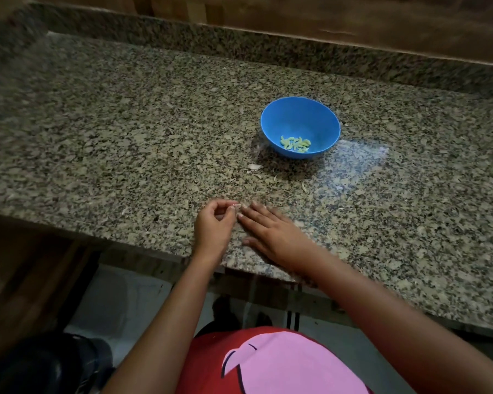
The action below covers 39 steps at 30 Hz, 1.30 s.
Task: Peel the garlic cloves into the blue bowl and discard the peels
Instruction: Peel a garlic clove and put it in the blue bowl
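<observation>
The blue bowl (pixel 300 112) stands on the granite counter, holding several pale peeled garlic cloves (pixel 295 143). Just in front of it lies one unpeeled clove (pixel 254 166), with a few thin peels (pixel 303 186) scattered on the stone. Near the counter's front edge my left hand (pixel 214 227) has its fingers curled and pinches small bits of peel at its fingertips. My right hand (pixel 271 236) lies flat on the counter beside it, fingers straight and slightly blurred, its fingertips close to the left hand's.
The granite counter (pixel 125 143) runs wide to the left and right, with a raised granite backsplash and wooden wall behind. Its front edge is under my wrists. Below are a light floor and a dark round object at the lower left.
</observation>
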Available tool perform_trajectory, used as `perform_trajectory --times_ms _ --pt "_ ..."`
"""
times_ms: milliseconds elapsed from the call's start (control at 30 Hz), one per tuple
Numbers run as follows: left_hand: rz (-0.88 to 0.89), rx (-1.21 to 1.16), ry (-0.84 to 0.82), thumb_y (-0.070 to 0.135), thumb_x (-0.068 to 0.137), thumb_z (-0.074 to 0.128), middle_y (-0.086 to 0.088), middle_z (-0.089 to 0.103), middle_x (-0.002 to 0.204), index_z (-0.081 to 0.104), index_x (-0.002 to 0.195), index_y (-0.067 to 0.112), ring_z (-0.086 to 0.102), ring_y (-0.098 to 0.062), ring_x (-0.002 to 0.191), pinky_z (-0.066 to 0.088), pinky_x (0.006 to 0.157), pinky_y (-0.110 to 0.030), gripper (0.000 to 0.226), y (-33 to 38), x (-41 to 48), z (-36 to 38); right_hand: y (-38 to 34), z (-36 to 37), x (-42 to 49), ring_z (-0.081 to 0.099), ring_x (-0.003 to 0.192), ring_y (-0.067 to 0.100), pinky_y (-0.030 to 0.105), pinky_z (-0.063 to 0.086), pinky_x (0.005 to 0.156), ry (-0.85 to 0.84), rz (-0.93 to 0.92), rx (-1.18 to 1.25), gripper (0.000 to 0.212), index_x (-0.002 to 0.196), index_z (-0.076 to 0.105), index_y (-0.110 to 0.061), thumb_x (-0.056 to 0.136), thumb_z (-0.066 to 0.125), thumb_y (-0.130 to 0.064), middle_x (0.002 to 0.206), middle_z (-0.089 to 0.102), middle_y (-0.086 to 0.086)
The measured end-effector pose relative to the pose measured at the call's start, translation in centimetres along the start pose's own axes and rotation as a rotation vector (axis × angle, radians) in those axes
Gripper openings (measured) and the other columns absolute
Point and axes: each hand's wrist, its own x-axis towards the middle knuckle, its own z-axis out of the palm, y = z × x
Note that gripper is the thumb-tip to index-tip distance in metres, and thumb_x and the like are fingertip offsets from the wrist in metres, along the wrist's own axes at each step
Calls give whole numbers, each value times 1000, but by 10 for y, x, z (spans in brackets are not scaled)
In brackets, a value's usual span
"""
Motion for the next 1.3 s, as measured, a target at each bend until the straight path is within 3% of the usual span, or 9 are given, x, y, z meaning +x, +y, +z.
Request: perform_trajectory --times_ms 67,167,267,367,500,733,1100,1200,1300 --pt "-8 -21 18 8 91 57 1 66 82 61 80 25 63 -19 78 54 75 -37 21 0 -1 -4 -3 4 0 25 142 26 38 18 115 68 -30 72 55 143 39 -14 97 32 -44 150 34 6" --pt "1 -23 15 8 90 57 0 66 85 61 81 24 63 -19 81 55 80 -41 19 0 -3 -7 -7 4 -8 51 117 34 38 42 95 196 -20 125 35 121 63 -6 87 56 -11 125 60 15" --pt "-7 -49 23 7 90 57 -1 66 84 61 81 22 63 -20 79 55 78 -42 18 0 -8 -9 -17 2 -15 56 90 33 34 46 75 261 9 159 29 100 71 -2 72 62 2 96 66 14" --pt "-31 -128 28 4 90 56 0 65 85 60 81 19 63 -15 76 56 76 -34 18 3 -14 -13 -25 0 -11 52 94 26 26 37 77 240 148 288 24 97 70 -2 76 63 5 97 63 12" --pt "-121 -287 79 4 91 56 -2 64 81 61 84 15 61 -10 68 52 63 -20 14 3 -23 -35 -59 -8 6 61 69 15 23 50 62 347 534 973 20 84 70 -10 87 56 5 85 69 14" --pt "-204 -617 349 -1 91 53 -7 60 77 59 84 7 57 -11 68 53 60 -15 12 -23 -54 -158 -175 4 62 62 60 11 22 54 63 65 475 1562 18 78 66 -8 82 60 9 64 67 3" --pt "-395 -700 907 1 93 51 -7 59 73 60 75 8 59 -13 68 52 65 -19 22 -140 -150 -405 -442 138 132 57 60 10 13 48 52 -395 349 1296 19 75 61 -5 82 62 12 68 58 7" --pt "-476 -774 991 -1 93 50 -9 59 74 61 83 1 59 -15 67 53 65 -20 14 -173 -163 -449 -492 171 151 56 56 10 17 50 58 -463 304 1211 29 65 58 -8 82 59 15 64 57 6" --pt "-533 -817 1067 -3 93 50 -10 59 75 61 99 -6 58 -16 67 54 62 -21 13 -200 -171 -483 -531 205 174 54 38 6 17 48 46 -521 359 1200 32 61 56 -3 86 50 17 52 57 7"
